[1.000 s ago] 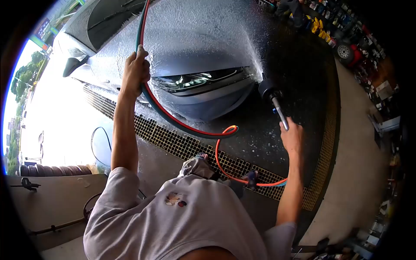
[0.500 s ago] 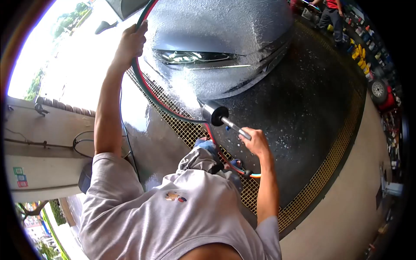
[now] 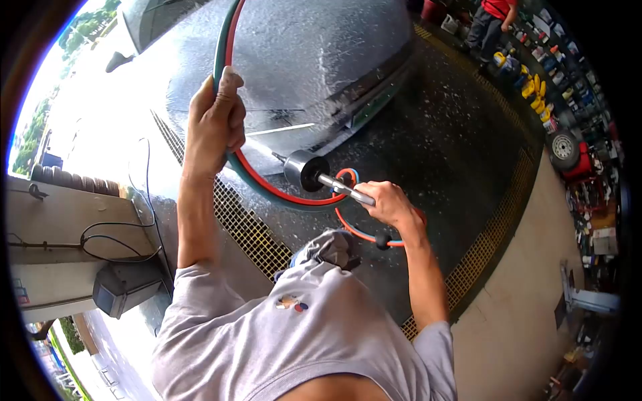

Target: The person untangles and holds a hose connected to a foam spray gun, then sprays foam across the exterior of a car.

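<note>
My left hand (image 3: 217, 120) is wrapped round the red and green hoses (image 3: 267, 190), raised at the left in front of the car. The hoses run up out of view and loop down toward the sprayer. In my right hand (image 3: 390, 202) is the metal handle of the spray gun (image 3: 304, 170), whose black round head and thin nozzle point left toward the car's front. The wet grey car (image 3: 287, 53) has water and foam over its hood, with a bright spot low on its front.
Yellow floor grating (image 3: 251, 230) runs beneath the hoses and along the right. A person (image 3: 491, 23) in red stands at the upper right, near yellow bottles (image 3: 533, 90) and a wheel (image 3: 564, 148). A grey box (image 3: 127, 287) and a cable are at the left.
The view has shifted over the car. The spray gun has swung from the right of the car's front to point left. Both hands keep their hold, and the person in red has come into view.
</note>
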